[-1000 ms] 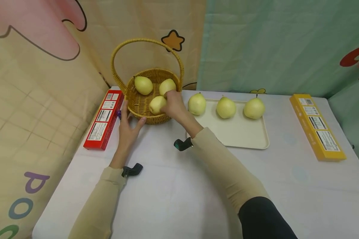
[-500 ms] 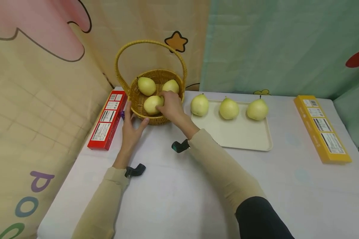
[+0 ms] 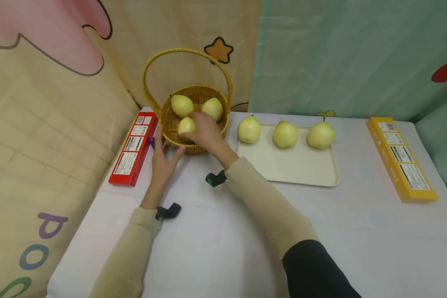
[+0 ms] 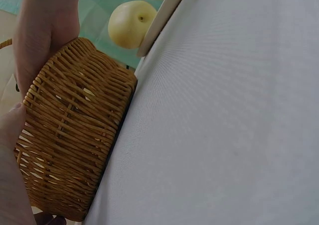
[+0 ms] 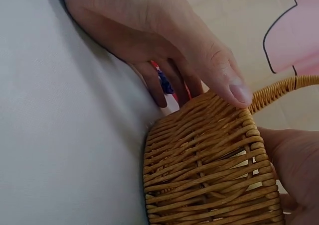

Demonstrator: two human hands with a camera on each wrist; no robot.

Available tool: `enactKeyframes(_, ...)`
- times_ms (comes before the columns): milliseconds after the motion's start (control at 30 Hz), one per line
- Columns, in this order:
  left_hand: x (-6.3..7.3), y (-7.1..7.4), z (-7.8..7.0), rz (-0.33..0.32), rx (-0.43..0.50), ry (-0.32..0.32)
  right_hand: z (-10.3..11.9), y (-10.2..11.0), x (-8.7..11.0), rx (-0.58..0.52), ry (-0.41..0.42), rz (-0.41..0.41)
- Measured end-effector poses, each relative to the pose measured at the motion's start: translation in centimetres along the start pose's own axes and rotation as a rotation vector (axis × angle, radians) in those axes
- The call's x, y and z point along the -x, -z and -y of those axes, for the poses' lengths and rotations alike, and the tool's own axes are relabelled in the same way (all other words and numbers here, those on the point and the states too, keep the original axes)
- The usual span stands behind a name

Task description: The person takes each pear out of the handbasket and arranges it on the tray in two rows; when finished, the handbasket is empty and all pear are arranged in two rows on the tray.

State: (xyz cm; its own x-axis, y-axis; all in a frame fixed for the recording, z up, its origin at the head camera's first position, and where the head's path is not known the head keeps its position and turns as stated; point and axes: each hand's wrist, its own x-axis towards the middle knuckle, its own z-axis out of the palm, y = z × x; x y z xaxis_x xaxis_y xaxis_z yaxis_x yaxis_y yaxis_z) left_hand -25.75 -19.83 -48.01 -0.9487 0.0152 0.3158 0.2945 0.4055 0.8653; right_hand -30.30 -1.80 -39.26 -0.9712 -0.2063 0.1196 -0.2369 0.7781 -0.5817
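A wicker basket (image 3: 196, 150) with a tall arched handle stands at the back left of the table, with pale yellow-green pears inside. My right hand (image 3: 207, 133) reaches over its front right rim and grips the front pear (image 3: 186, 125), partly covering it. Behind that one lie a back-left pear (image 3: 181, 105) and a back-right pear (image 3: 213, 108). My left hand (image 3: 162, 167) holds the basket's front left side, thumb at the front and fingers along the left. In the right wrist view, the left thumb (image 5: 232, 85) presses on the woven rim. The wicker wall hides the right fingertips in the left wrist view.
A cream tray (image 3: 298, 167) right of the basket bears a left pear (image 3: 248, 129), a middle pear (image 3: 285, 134) and a right pear (image 3: 321, 135). A red box (image 3: 133, 149) lies left of the basket, a yellow box (image 3: 401, 159) at the far right. Curtains hang behind.
My right hand has moved left inside the basket, taking the front pear leftward and turning it. My left hand has kept its place on the basket. The tray pears stay put.
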Motion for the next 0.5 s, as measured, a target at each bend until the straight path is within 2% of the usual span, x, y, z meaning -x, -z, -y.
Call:
enactKeyframes(200, 0.18, -0.14, -0.18, 0.014, -0.014, 0.017, -0.11, -0.2, -0.03, -0.015, -0.009, 0.008)
enactKeyframes(400, 0.03, 0.2, -0.15, 0.001, -0.016, 0.014, 0.2, -0.2, -0.5, -0.048, -0.021, 0.036)
enactKeyframes(500, 0.12, 0.0, 0.03, 0.002, -0.013, 0.024, 0.13, -0.06, -0.76, -0.059, -0.033, 0.079)
